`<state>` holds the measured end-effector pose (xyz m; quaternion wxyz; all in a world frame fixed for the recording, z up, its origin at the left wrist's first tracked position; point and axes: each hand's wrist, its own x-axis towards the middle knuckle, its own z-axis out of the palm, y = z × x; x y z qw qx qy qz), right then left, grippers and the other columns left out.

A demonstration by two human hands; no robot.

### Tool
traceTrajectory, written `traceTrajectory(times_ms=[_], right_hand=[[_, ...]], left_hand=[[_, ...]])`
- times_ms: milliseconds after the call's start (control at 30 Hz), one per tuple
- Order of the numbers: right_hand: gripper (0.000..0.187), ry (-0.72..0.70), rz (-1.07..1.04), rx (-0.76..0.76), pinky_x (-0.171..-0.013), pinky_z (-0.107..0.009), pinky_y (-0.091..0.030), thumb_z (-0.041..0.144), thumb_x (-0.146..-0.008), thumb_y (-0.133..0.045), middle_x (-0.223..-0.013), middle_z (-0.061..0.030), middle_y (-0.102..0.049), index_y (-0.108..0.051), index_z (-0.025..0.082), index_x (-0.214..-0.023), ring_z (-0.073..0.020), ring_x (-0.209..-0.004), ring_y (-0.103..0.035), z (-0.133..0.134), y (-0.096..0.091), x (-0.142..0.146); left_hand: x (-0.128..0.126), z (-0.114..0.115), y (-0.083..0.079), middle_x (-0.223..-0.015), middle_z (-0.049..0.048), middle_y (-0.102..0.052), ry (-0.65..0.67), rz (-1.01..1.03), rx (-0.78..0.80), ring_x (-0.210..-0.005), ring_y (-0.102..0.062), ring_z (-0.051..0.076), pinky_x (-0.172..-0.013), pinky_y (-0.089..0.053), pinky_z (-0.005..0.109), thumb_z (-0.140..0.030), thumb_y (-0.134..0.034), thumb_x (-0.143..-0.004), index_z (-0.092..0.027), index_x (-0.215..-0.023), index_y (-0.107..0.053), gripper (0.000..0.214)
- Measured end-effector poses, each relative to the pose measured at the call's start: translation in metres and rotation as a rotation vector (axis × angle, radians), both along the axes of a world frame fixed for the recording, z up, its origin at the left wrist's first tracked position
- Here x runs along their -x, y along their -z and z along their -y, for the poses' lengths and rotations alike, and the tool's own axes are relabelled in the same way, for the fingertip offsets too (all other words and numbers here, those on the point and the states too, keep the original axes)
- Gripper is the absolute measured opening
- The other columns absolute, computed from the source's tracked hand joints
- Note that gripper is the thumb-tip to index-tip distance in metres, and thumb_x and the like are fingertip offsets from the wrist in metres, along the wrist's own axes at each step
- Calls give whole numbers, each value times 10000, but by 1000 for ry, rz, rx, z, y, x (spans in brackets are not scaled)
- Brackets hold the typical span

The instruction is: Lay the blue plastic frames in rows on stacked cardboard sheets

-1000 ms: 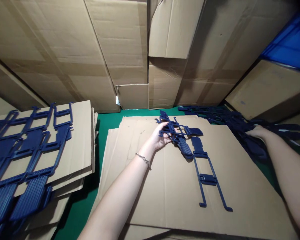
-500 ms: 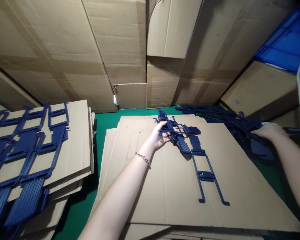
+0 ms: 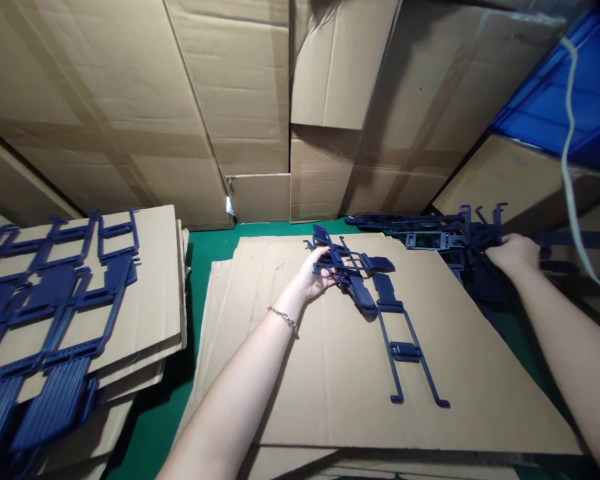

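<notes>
My left hand (image 3: 316, 275) is closed around a bunch of dark blue plastic frame parts (image 3: 347, 263), held over the cardboard sheet (image 3: 300, 373). Just right of them, a single dark blue frame part (image 3: 405, 350) lies flat on the sheet, its two long legs ending in small hooks towards me. At the right my right hand (image 3: 516, 257) grips several more dark blue frame parts (image 3: 480, 230) at the pile beyond the sheet's edge. How many it holds I cannot tell, since they overlap.
Stacked cardboard sheets (image 3: 155, 280) at the left carry rows of dark blue frame parts (image 3: 55, 293). Large cardboard boxes (image 3: 240, 87) stand along the back of the green table (image 3: 213, 237). A blue crate (image 3: 555, 100) and a pale cable (image 3: 570, 133) are at the upper right.
My right hand has moved a little left and up, and frame parts now rise with it from the pile. The left hand keeps its hold, nearly still. The view has shifted slightly.
</notes>
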<state>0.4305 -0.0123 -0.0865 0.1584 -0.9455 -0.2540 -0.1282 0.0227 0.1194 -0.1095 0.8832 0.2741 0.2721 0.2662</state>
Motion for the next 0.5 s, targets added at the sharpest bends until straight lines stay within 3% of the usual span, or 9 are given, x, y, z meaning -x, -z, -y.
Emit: traceTrajectory(times_ms=[133,267,433,500], right_hand=[[441,34,-19,-33,-785,-297,-381,130,-676,-653,-1035,-258,-565,-617,12,-1099,-267,-976,-536,-8,-3,2],[389,157,-80,-82,-808,-327,-392,104,-704,-614,-947,-291,-584,-610,-60,-1057,-312,-996,-544,-7,-12,-1],[504,270,-129,-197,-847,-333,-393,123,-684,-654,-1075,-283,-556,-561,-47,-1150,-317,-1060,-518,-1,-14,-10],[520,307,-101,-168,-833,-361,-400,180,-718,-654,-1070,-310,-543,-543,-74,-1158,-331,-1066,-510,1,-13,-12]], left_hand=[[1,0,-1,-802,123,-668,-3,-20,10,-637,-645,188,-583,-529,290,-298,-481,-832,-109,-895,-595,230],[1,1,-2,-805,133,-667,-3,-34,17,-626,-642,191,-574,-526,292,-304,-483,-828,-102,-882,-593,237],[-1,0,-2,-788,129,-667,-5,-31,19,-637,-643,195,-568,-526,294,-297,-473,-831,-109,-882,-591,228],[-1,0,-1,-790,129,-667,2,-23,18,-636,-643,192,-562,-526,288,-291,-473,-829,-104,-887,-596,231]])
